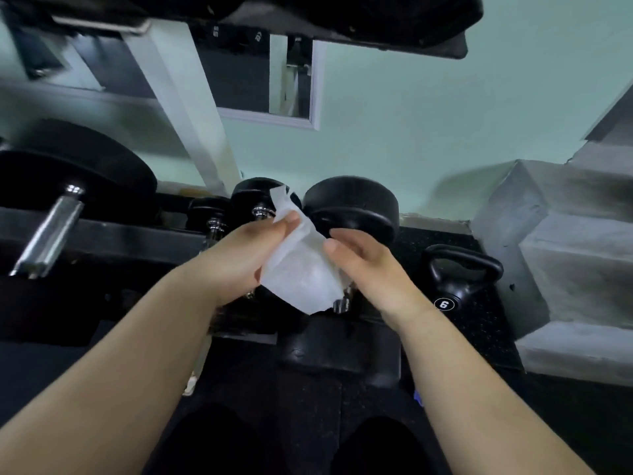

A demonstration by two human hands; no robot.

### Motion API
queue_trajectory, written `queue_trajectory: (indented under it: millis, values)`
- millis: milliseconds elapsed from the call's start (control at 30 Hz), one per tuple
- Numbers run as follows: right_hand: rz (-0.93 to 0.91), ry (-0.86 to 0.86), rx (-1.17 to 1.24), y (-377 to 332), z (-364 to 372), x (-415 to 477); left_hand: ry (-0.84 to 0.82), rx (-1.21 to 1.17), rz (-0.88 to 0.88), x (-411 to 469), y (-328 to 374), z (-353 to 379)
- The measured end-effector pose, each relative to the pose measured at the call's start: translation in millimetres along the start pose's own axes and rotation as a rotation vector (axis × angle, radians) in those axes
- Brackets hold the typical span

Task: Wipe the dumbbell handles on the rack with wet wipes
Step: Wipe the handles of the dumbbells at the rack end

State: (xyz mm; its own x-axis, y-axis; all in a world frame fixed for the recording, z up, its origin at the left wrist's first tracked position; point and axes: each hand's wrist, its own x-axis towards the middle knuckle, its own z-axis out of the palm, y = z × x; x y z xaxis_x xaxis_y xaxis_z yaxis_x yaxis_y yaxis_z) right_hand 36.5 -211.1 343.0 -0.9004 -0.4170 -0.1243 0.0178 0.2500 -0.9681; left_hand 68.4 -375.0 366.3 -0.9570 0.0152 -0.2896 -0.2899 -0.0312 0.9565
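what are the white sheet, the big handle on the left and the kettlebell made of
The wipe: thin, soft nonwoven or paper, creased, slightly translucent. The dumbbell handle: polished metal, likely chromed steel, bright reflections. The kettlebell: matte black, coated iron or rubber; unclear which.

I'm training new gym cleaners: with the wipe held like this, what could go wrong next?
The wet wipe is pinched only at its edges by the left hand and right hand; it could slip and drop among the dumbbells. The upper shelf hangs overhead, so leaning in may bump the head.
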Motion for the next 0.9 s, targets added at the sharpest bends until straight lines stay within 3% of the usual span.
queue_trajectory:
  millis: [100, 200, 333, 467, 633, 733, 900]
  values:
    - [0.057, -0.211, -0.104, -11.7, 17.8, 18.2, 0.114, 0.119, 0.088, -12.4, -2.8, -9.8]
    - [0.126, -0.225, 0.088, -4.4, 37.5, 30.0, 0.248, 0.056, 0.086, -21.9, -12.1, -27.1]
    - [0.145, -0.203, 0.285, 5.2, 52.3, 37.4, 0.145, 0.03, 0.169, -37.0, -31.3, -42.1]
    - [0.173, -0.329, 0.478, 5.0, 49.4, 40.9, 0.344, 0.183, 0.223, -36.5, -38.4, -43.9]
    - [0.142, -0.438, 0.436, 10.6, 47.3, 43.3, 0.219, 0.288, 0.277, -34.3, -26.4, -47.3]
    - [0.091, -0.341, 0.589, 8.6, 45.1, 41.3, 0.135, 0.168, 0.295, -36.5, -18.9, -52.1]
    - [0.029, -0.299, 0.532, 1.9, 43.3, 32.9, -0.018, 0.052, 0.318, -39.0, -21.3, -63.6]
